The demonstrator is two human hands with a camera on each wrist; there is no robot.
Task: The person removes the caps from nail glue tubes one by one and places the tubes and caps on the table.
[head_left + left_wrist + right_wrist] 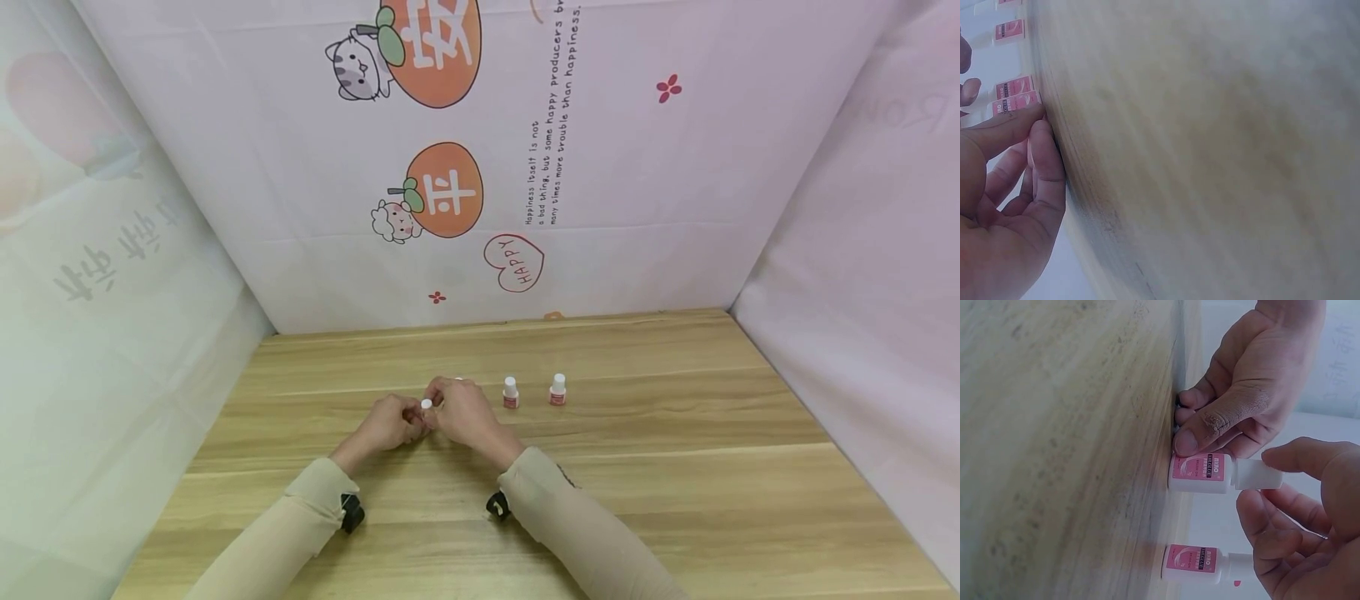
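Observation:
A small white glue bottle [1200, 472] with a pink label stands upright on the table between my hands. Its white cap [426, 404] shows above the fingers in the head view. My left hand [390, 423] holds the bottle low down, thumb at the bottom of the label in the right wrist view. With the fingers of my right hand [467, 412] I pinch the cap from both sides. Right beside it, a second glue bottle [1191, 565] stands upright, mostly hidden behind my right hand in the head view.
Two more capped glue bottles, one [511, 393] nearer and one [557, 390] farther out, stand in a row to the right of my hands. The wooden table [675, 483] ends at a printed white cloth [615, 208] at the back, with cloth walls on both sides.

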